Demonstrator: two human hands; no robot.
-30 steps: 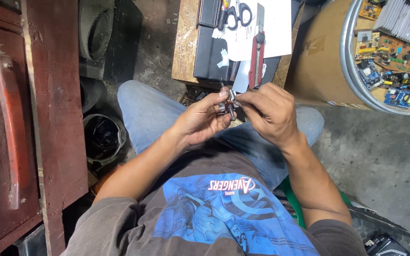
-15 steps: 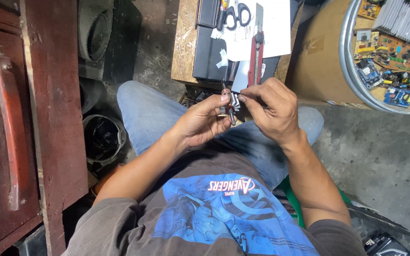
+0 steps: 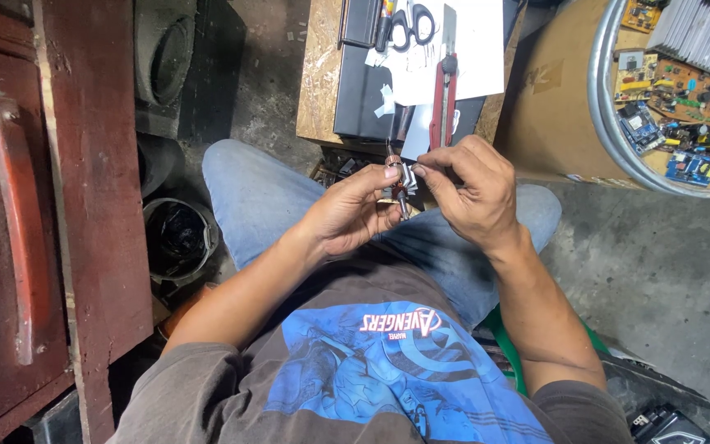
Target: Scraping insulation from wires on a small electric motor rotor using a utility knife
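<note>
While the person sits with knees apart above a concrete floor, both hands meet over the lap around one small metal part with pale fins and a dark shaft. The left hand is curled half closed, its thumb and forefinger pinching the part from its own side, palm turned upward. The right hand is also partly closed, its thumb and forefinger tips pressed to the other side of the part, the remaining fingers bent loosely. The part sits between the two sets of fingertips and is partly hidden by them, so its full shape cannot be told.

Just beyond the hands stands a low wooden table. On it, beyond the right hand's fingertips, lies one red-handled tool, and further off one pair of black-handled scissors on white paper, which covers part of a black flat box. Well out past the right hand, a round metal tray holds several circuit boards, too many and too overlapped to count. Out past the left hand stand a dark bucket and a red wooden cabinet.
</note>
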